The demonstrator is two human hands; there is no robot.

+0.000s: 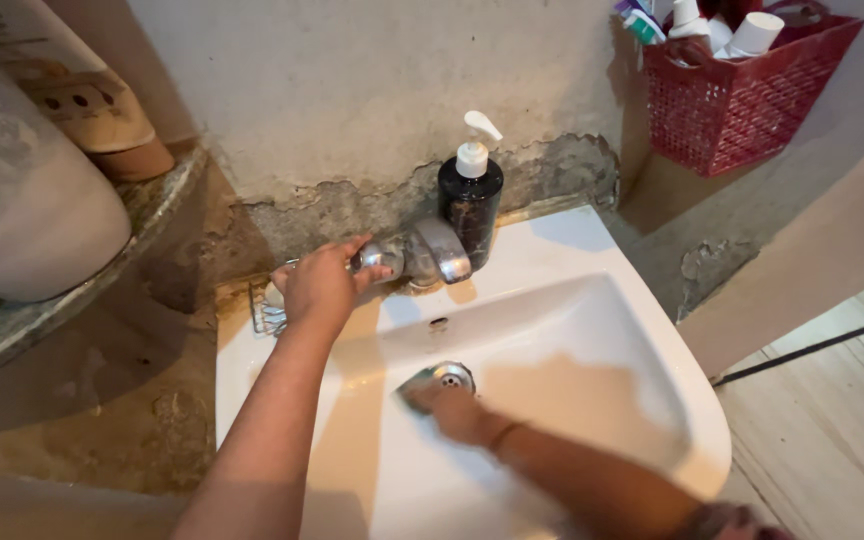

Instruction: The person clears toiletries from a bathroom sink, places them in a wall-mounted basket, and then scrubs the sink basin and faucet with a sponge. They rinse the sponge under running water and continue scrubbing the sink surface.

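Observation:
My left hand (pixel 320 283) grips the round metal handle of the chrome tap (pixel 439 250) at the back of the white sink (pixel 642 300). My right hand (pixel 455 411) is down inside the basin, pressing a greyish scrub pad (pixel 415 385) against the bowl right beside the metal drain (pixel 451 376). A thin band circles my right wrist. The pad is partly hidden under my fingers.
A dark pump soap bottle (pixel 470 198) stands behind the tap. A wire soap dish (pixel 268 307) sits at the sink's back left. A red basket (pixel 742 95) of toiletries hangs on the wall at upper right. A concrete ledge (pixel 62 300) with a large pale vessel runs along the left.

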